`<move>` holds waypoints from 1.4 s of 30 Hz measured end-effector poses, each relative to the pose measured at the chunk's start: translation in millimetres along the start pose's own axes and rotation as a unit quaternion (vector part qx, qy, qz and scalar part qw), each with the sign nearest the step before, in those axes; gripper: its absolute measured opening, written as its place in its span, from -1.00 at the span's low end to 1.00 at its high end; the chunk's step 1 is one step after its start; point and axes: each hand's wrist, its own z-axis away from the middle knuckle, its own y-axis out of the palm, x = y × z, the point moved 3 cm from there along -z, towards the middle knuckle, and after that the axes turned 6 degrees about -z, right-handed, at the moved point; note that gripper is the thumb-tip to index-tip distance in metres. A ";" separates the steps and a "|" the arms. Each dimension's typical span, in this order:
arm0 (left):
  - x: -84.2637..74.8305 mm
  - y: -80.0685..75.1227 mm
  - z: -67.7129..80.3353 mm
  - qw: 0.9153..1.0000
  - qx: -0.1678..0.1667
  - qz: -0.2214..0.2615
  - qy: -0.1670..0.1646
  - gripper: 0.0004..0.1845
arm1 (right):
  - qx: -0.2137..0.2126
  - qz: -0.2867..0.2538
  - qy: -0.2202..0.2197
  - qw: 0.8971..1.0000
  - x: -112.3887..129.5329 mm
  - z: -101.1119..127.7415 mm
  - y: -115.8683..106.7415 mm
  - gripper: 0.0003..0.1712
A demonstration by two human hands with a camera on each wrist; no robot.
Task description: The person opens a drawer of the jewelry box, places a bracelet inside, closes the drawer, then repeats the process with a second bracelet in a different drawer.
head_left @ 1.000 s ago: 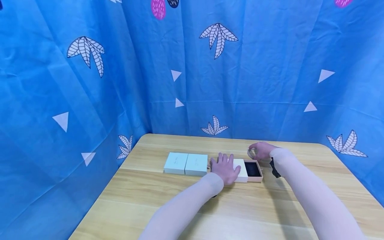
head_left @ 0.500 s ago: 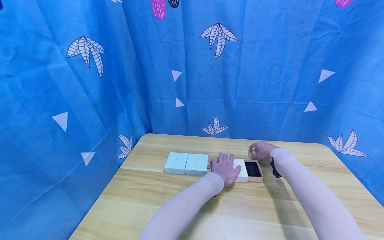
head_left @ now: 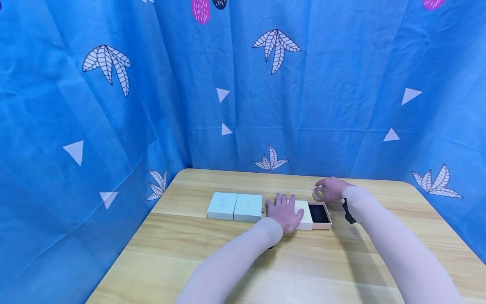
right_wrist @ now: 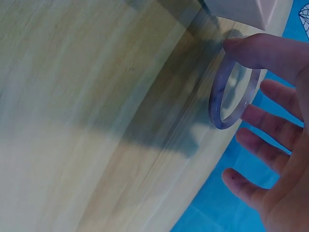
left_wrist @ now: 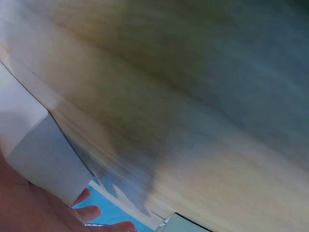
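**Bangle held just behind the open drawer box; little has changed over the last second.**
We see the right hand [head_left: 333, 189] keep its grip pinched on the translucent pale-lilac round bangle [right_wrist: 232, 94], barely nearer the pink sliding box [head_left: 319, 215] with its dark lining. The left hand [head_left: 284, 212] remains flat and relaxed on the box's white sleeve [head_left: 306, 212], on the wooden worktop [head_left: 228, 253].
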 end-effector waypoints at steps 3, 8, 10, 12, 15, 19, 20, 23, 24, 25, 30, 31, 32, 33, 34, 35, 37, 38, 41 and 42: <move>0.6 -1.2 1.3 1.000 0.002 0.002 0.000 -0.18 | -0.001 -0.003 0.006 1.000 1.0 0.9 -2.7 -0.27; 1.0 -1.0 1.5 1.000 0.004 0.008 0.002 -0.19 | 0.002 -0.005 0.025 1.000 5.2 5.4 -8.4 -0.25; 0.9 -1.2 1.0 1.000 0.005 0.009 0.003 -0.19 | 0.000 -0.005 0.022 1.000 7.5 7.8 -10.9 -0.25; 1.0 -1.6 0.7 1.000 0.009 0.008 0.004 -0.18 | -0.002 -0.007 0.020 1.000 10.2 10.0 -13.4 -0.25; 0.9 -2.1 0.5 1.000 0.013 0.005 0.004 -0.18 | -0.001 -0.012 0.020 1.000 13.7 13.3 -16.6 -0.26; 1.5 -4.5 3.0 1.000 0.017 0.002 0.005 -0.19 | -0.003 -0.015 0.021 1.000 18.1 17.2 -19.6 -0.27; 1.7 -5.4 4.0 1.000 0.018 0.001 0.006 -0.19 | -0.004 -0.015 0.022 1.000 19.0 18.0 -20.2 -0.27; 2.4 -9.6 7.8 1.000 0.011 0.004 0.007 -0.19 | -0.008 -0.015 0.019 1.000 21.2 20.9 -22.6 -0.25; 2.6 -10.8 8.8 1.000 0.010 0.005 0.008 -0.19 | -0.010 -0.015 0.018 1.000 21.9 21.9 -23.3 -0.24; 2.8 -11.5 9.5 1.000 0.009 0.005 0.008 -0.19 | -0.010 -0.016 0.019 1.000 22.6 22.9 -24.2 -0.24; 3.7 -9.1 8.3 1.000 0.008 0.010 0.006 -0.19 | -0.001 -0.022 0.021 1.000 25.5 27.0 -26.7 -0.20; 3.8 -7.9 7.6 1.000 0.008 0.010 0.005 -0.19 | 0.002 -0.025 0.023 0.999 26.1 27.7 -26.9 -0.20; 3.8 -7.1 7.0 1.000 0.007 0.009 0.005 -0.19 | 0.003 -0.027 0.022 0.999 27.0 28.5 -27.2 -0.19; 3.8 -6.4 6.2 1.000 0.006 0.008 0.004 -0.19 | 0.004 -0.028 0.023 0.999 27.9 29.3 -27.4 -0.19; 3.7 -5.8 5.7 1.000 0.007 0.007 0.004 -0.19 | 0.006 -0.029 0.021 0.999 29.1 30.2 -27.7 -0.19; 3.6 -5.1 5.2 1.000 0.005 0.007 0.003 -0.19 | 0.007 -0.029 0.019 0.999 30.2 31.1 -28.1 -0.19; 3.5 -3.6 3.9 1.000 0.005 0.006 0.003 -0.19 | 0.009 -0.027 0.016 0.999 32.4 32.8 -28.9 -0.20; 3.5 -3.0 3.2 1.000 0.006 0.006 0.004 -0.19 | 0.010 -0.024 0.016 1.000 33.1 33.5 -29.2 -0.21; 3.4 -0.8 0.8 1.000 0.005 0.008 0.003 -0.18 | 0.010 -0.021 0.015 1.000 35.1 35.5 -30.2 -0.22; 3.4 -0.3 0.0 1.000 0.006 0.008 0.004 -0.18 | 0.009 -0.021 0.012 1.000 36.0 36.2 -30.7 -0.22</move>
